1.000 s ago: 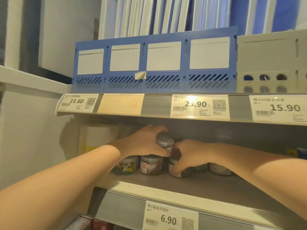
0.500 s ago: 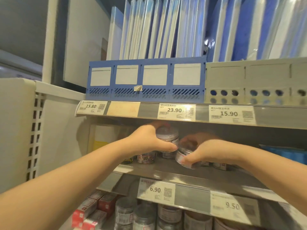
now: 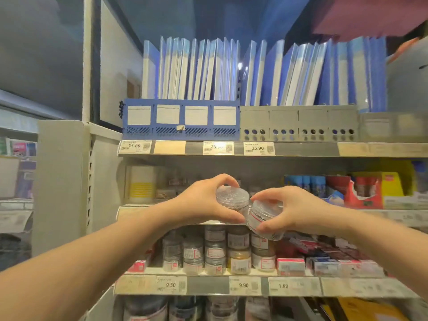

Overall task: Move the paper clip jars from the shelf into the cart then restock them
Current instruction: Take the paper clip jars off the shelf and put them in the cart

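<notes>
My left hand (image 3: pixel 203 202) grips a clear plastic paper clip jar (image 3: pixel 232 200) with a round transparent lid, held upright in front of the shelf (image 3: pixel 132 208). My right hand (image 3: pixel 294 208) grips a second clear jar (image 3: pixel 261 216), tilted to the left, with a white label on its side. The two jars touch each other in mid-air, out in front of the shelf edge. More jars (image 3: pixel 215 250) stand stacked on the shelf below. No cart is in view.
Blue folders (image 3: pixel 231 70) stand in blue and grey file racks (image 3: pixel 181 120) on the upper shelf. Red and yellow boxes (image 3: pixel 370 188) sit at the right of the middle shelf. Small red boxes (image 3: pixel 324 260) lie beside the lower jars. A white side panel (image 3: pixel 62 181) stands left.
Both hands have pulled back out of the shelf, each carrying a jar, and the view has drawn away so more shelves show.
</notes>
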